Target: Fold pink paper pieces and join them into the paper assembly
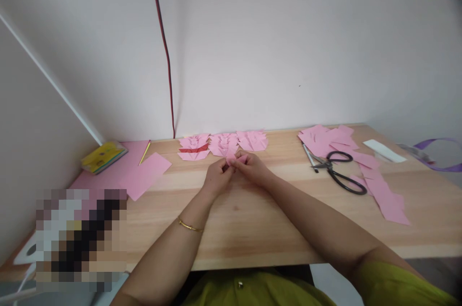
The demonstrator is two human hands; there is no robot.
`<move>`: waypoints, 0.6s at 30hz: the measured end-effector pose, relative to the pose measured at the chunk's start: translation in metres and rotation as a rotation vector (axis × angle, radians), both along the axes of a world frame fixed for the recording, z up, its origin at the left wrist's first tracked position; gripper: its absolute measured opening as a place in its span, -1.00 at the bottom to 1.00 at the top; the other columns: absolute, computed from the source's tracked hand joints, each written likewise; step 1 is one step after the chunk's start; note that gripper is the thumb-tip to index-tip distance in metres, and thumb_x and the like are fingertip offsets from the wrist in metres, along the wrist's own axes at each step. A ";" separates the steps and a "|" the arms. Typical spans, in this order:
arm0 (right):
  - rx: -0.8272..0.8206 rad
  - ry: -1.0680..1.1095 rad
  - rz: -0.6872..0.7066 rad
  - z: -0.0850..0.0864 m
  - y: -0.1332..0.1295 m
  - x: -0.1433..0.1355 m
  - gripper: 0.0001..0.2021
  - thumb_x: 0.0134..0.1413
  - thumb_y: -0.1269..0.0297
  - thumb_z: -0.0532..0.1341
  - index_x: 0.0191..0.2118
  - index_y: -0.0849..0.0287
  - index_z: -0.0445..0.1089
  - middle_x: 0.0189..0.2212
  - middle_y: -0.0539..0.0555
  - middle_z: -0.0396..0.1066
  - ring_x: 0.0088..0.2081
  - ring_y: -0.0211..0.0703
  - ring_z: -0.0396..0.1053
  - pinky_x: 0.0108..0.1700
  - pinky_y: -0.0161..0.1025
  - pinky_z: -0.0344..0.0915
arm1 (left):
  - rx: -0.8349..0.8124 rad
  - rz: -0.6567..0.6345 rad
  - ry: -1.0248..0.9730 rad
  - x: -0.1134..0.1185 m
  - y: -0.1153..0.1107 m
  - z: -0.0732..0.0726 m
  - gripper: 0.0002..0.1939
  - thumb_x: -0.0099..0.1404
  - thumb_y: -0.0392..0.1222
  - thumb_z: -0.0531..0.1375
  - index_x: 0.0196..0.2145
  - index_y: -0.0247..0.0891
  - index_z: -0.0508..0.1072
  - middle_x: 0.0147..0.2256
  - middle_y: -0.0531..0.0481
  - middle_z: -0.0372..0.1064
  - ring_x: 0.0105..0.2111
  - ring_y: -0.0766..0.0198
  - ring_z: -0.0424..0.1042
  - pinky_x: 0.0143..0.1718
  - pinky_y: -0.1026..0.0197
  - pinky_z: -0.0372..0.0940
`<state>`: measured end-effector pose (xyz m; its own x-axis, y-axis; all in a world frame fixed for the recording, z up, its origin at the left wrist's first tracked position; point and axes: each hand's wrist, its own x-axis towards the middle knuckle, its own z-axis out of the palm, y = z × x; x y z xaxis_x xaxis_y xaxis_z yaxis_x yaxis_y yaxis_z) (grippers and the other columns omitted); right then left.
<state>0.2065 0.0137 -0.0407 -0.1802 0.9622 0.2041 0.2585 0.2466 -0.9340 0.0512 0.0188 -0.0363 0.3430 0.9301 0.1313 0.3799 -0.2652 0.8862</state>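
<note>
Between my two hands, over the middle of the table, is a small folded piece of pink paper (231,156). My left hand (217,176) pinches it from the left, fingers curled. From the other side my right hand (252,167) grips the same piece, its thumb meeting the left fingertips. Part of the paper is hidden behind my fingers, so its full shape does not show. Just beyond my hands, folded pink paper boats (251,140) stand in rows near the wall. One folded piece at the left has a red strip (194,149).
At the right lie black-handled scissors (330,166), a pen (309,156), loose pink paper pieces (319,138) and a white strip (384,150). To the left are pink sheets (146,176), a pencil (145,153) and a yellow packet (104,157). A dark red cable (166,51) hangs down the wall.
</note>
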 end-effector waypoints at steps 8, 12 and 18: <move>-0.014 0.040 -0.014 0.003 -0.002 -0.001 -0.66 0.04 0.01 0.16 -0.57 0.16 0.32 -0.49 0.01 0.34 -0.37 -0.23 0.29 -0.30 -0.30 0.21 | -0.003 0.001 -0.003 0.000 -0.001 0.000 -0.82 0.17 -0.12 0.12 -0.45 -0.28 0.41 -0.47 0.03 0.41 -0.44 0.30 0.32 -0.38 0.27 0.17; -0.018 0.057 -0.022 0.004 -0.004 -0.002 -0.67 0.07 0.02 0.14 -0.53 0.17 0.32 -0.50 0.00 0.35 -0.39 -0.25 0.29 -0.29 -0.30 0.21 | 0.004 -0.012 -0.008 0.000 -0.001 0.001 -0.82 0.17 -0.12 0.12 -0.46 -0.28 0.41 -0.48 0.04 0.39 -0.45 0.31 0.30 -0.40 0.28 0.16; -0.022 0.103 -0.040 0.001 -0.003 -0.001 -0.68 0.09 0.03 0.12 -0.52 0.17 0.30 -0.52 -0.02 0.34 -0.41 -0.27 0.29 -0.30 -0.31 0.20 | -0.019 -0.021 -0.035 0.001 -0.002 0.003 -0.83 0.16 -0.13 0.13 -0.47 -0.29 0.40 -0.50 0.06 0.35 -0.47 0.33 0.26 -0.41 0.29 0.13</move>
